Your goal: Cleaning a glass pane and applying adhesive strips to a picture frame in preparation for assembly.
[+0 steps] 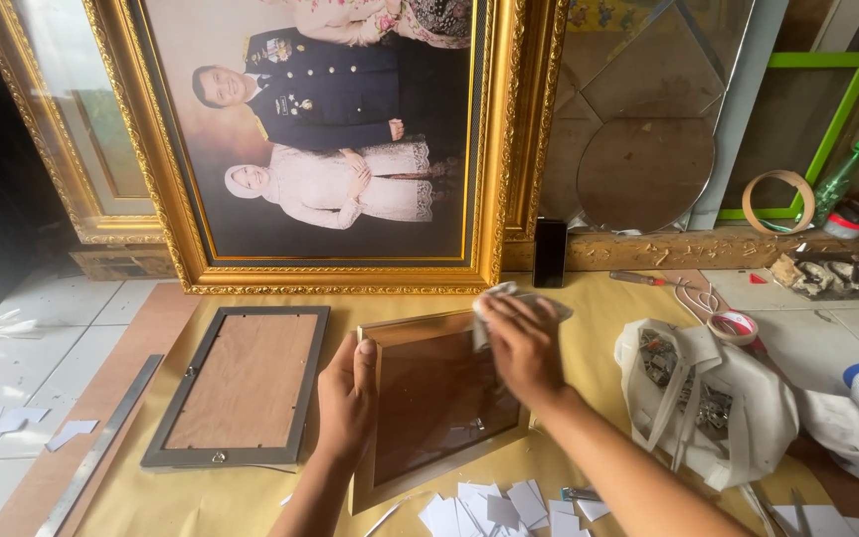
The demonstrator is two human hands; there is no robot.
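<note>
Right hand (521, 343) hides the glass frame's (436, 403) top corner, pinching a white cloth (509, 295); left hand (347, 398) clamps its edge, grey frame (241, 388) alongside at lower left.

You worked in a framing workshop: beside the large gilt frame (335, 149) stood mirrors (645, 174) and a grey frame (241, 388).

Both forearms come up from about six o'clock and are bare, with no sleeve showing anywhere along them. The left hand (347, 400) carries no ring, watch or glove, and its short fingernails show. The right hand (521, 348) at one o'clock of it is likewise bare, wrist unadorned.
</note>
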